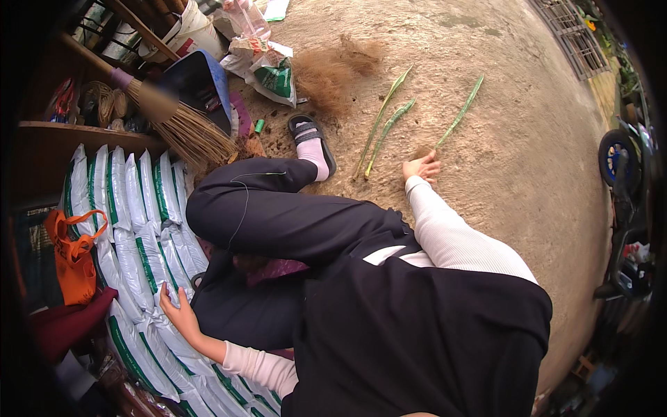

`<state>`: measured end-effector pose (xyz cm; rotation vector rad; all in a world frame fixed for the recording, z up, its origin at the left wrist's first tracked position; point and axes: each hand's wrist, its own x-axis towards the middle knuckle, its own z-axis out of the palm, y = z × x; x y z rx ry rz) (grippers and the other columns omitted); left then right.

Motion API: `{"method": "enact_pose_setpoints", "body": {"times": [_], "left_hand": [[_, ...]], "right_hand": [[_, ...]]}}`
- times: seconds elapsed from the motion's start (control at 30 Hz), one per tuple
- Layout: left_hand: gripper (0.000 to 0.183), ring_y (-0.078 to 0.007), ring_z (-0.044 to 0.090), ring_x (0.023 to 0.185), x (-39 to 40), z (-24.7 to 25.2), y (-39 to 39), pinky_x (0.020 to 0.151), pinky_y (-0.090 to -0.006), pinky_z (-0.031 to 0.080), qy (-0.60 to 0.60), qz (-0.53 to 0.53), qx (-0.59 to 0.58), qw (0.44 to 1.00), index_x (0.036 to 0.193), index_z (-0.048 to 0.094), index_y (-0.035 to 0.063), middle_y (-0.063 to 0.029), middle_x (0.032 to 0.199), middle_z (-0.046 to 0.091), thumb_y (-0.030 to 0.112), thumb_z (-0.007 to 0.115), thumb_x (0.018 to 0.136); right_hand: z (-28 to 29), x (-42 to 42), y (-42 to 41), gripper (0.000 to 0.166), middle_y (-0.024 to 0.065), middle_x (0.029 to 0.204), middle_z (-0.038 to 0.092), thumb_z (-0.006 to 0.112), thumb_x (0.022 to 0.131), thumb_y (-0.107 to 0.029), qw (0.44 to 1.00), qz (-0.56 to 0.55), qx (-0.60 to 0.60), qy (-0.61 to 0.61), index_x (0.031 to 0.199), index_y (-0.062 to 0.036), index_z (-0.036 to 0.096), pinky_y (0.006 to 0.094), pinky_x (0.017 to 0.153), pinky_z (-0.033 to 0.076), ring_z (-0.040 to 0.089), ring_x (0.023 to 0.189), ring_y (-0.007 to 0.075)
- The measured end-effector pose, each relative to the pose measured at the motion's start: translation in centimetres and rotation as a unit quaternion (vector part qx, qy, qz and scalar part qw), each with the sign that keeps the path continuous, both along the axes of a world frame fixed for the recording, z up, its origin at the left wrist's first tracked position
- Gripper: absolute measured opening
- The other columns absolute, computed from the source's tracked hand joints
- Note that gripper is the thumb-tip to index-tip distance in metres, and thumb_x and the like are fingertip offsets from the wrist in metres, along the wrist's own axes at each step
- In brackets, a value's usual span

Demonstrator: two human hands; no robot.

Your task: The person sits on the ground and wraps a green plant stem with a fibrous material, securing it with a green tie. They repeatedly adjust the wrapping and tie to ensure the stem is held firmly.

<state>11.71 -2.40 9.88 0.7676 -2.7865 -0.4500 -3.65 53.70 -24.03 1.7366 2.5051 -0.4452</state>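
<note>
On the rough concrete ground, my right hand [423,168] touches the base of a long green snake plant leaf [462,112], beside a small brown fibrous tuft [424,151]. Whether its fingers grip either one is unclear. Two more long leaves lie to the left of it, a narrow one [383,112] and a curved one [388,125], close together at their lower ends. My left hand [181,317] is raised with fingers apart and nothing in it, over stacked white and green plastic packs [148,260]. A pile of brown fibre [331,75] lies beyond my sandalled foot [311,146].
A stick broom [182,122] leans by a blue dustpan [216,78] at the upper left. Near them are a torn white and green bag [273,78], a white bucket [198,36] and a small green cylinder [259,125]. An orange bag [75,266] hangs at the left.
</note>
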Motion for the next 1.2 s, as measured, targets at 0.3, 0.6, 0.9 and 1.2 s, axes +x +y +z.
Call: {"method": "enact_pose_setpoints", "body": {"times": [0.3,0.6,0.9,1.2], "left_hand": [[0.041,-0.0276,0.049,0.109,0.1,0.2,0.7,0.096,-0.037,0.036,0.044,0.001,0.032,0.999,0.125,0.049,0.0028,-0.0158,0.118,0.05,0.017,0.059,0.088],[0.039,-0.0272,0.05,0.108,1.1,0.2,0.8,0.096,-0.0368,0.036,0.05,0.026,0.031,0.998,0.123,0.05,0.001,-0.0155,0.117,0.052,0.015,0.059,0.087],[0.041,-0.0309,0.05,0.106,0.2,0.2,1.8,0.095,-0.0393,0.037,0.046,0.026,0.002,0.999,0.12,0.052,0.0007,-0.0163,0.112,0.053,0.014,0.062,0.082],[0.043,-0.0319,0.05,0.109,-1.3,-0.8,1.8,0.094,-0.0424,0.037,0.072,0.045,0.033,0.996,0.119,0.051,0.0026,-0.0155,0.116,0.053,0.011,0.063,0.078]], "right_hand": [[-4.2,-4.8,-6.0,0.07,0.0213,0.141,0.03,0.054,0.08,-0.02,0.832,0.42,-0.302,-0.199,0.144,-0.0245,0.025,0.0529,0.101,0.032,0.04,0.124,0.0391],[-1.5,-2.5,-8.5,0.07,0.0211,0.139,0.031,0.059,0.079,-0.016,0.859,0.357,-0.296,-0.218,0.141,-0.0153,0.026,0.0459,0.099,0.038,0.039,0.123,0.04],[-3.7,-1.4,-7.4,0.048,0.0195,0.128,0.047,0.058,0.079,-0.016,0.898,0.327,-0.254,-0.148,0.126,-0.0179,0.051,0.0452,0.094,0.042,0.05,0.114,0.038],[-7.5,-2.4,-6.1,0.021,0.019,0.095,0.067,0.066,0.075,-0.016,0.915,0.311,-0.224,-0.125,0.091,-0.0029,0.07,0.0391,0.079,0.051,0.064,0.094,0.0328]]}}
